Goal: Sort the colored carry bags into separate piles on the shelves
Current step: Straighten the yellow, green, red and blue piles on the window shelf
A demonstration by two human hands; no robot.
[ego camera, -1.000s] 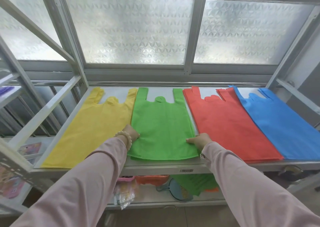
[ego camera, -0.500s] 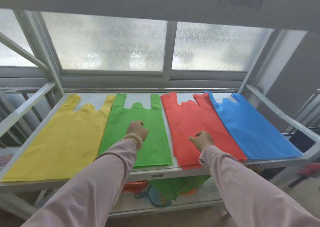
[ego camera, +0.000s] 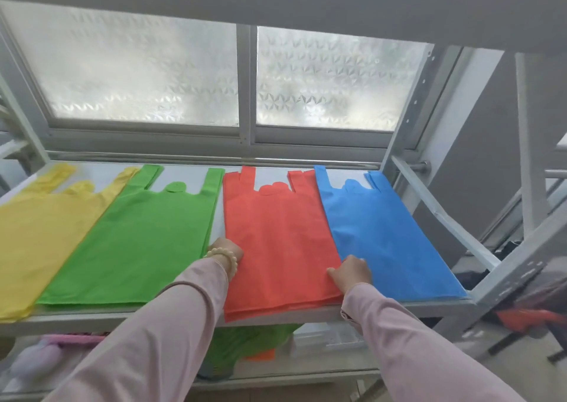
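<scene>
Both hands on the red pile (ego camera: pixel 276 236) now, mid-shelf (ego camera: pixel 276 313) btwn green pile (ego camera: pixel 144 242) & blue pile (ego camera: pixel 386 242), yellow pile (ego camera: pixel 36 233) far left. Left hand (ego camera: pixel 226 249) is curled at the red's left edge, right hand (ego camera: pixel 351 271) at its right edge; can't tell if either actually pinches fabric. Bags look thin, soft, light (floppy, prob slide easily), so best gripped at both side edges near the front, whole stack together.
</scene>
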